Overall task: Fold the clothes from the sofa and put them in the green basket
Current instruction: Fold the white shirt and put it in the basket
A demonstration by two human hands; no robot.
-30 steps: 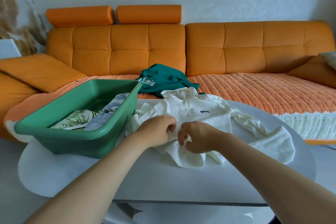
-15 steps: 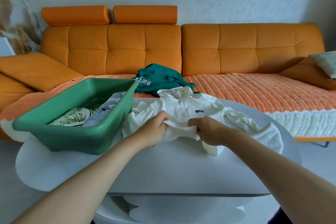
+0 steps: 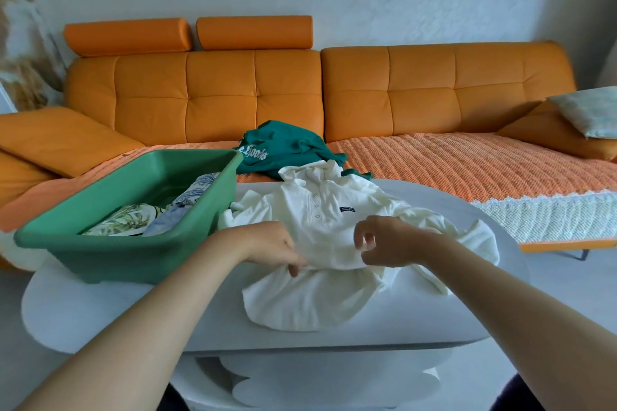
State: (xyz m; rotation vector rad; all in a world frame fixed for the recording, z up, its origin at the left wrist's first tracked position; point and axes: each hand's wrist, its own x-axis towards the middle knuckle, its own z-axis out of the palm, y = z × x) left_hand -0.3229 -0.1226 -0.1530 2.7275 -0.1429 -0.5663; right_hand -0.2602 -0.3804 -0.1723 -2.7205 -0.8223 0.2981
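White polo shirt (image 3: 320,210), head view: it lies front up on the white table (image 3: 133,310), collar toward the sofa (image 3: 434,93), its lower part bunched in a crosswise fold near the person. The left hand (image 3: 273,243) pinches that fold between thumb and fingers. The right hand (image 3: 390,243) is curled over the same fold with its thumb at the edge, but whether it has hold of the cloth cannot be told. The green basket (image 3: 133,253), on the table just left of the shirt, already holds patterned garments (image 3: 133,223). A dark green garment (image 3: 283,147) lies unfolded on the sofa seat. The task appears partly done: this shirt is early in folding, and one more piece awaits.
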